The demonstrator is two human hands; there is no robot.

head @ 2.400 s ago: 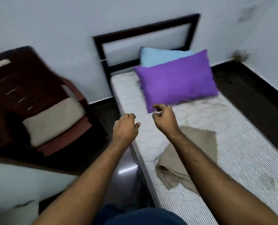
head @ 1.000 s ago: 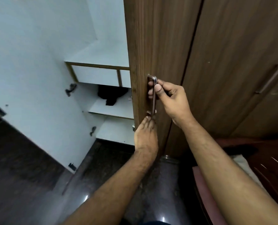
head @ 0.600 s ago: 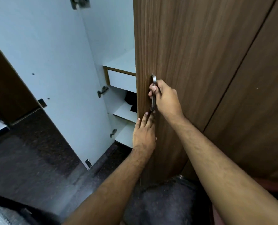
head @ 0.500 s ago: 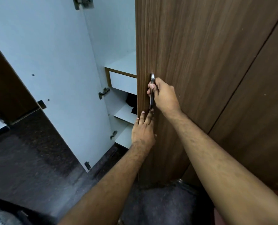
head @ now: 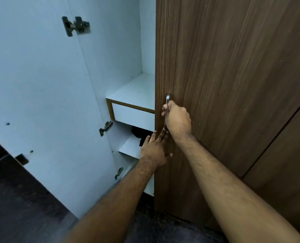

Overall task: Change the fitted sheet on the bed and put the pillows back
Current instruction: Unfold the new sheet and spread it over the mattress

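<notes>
From the head view, neither bed nor sheet is showing; a tall brown wood-grain wardrobe door (head: 224, 85) is filling the frame. The right hand (head: 178, 120) is curling around its slim vertical metal handle (head: 167, 100). The left hand (head: 154, 148), fingers straight, is pressing the door's edge just below, beside white shelves (head: 133, 88).

Dark cloth (head: 142, 136), perhaps sheet, on shelf (head: 130, 148)

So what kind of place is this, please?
Probably a bedroom or dressing area, at a wardrobe: tall wood-grain door with a handle, an open white door with hinges, shelves inside.
</notes>
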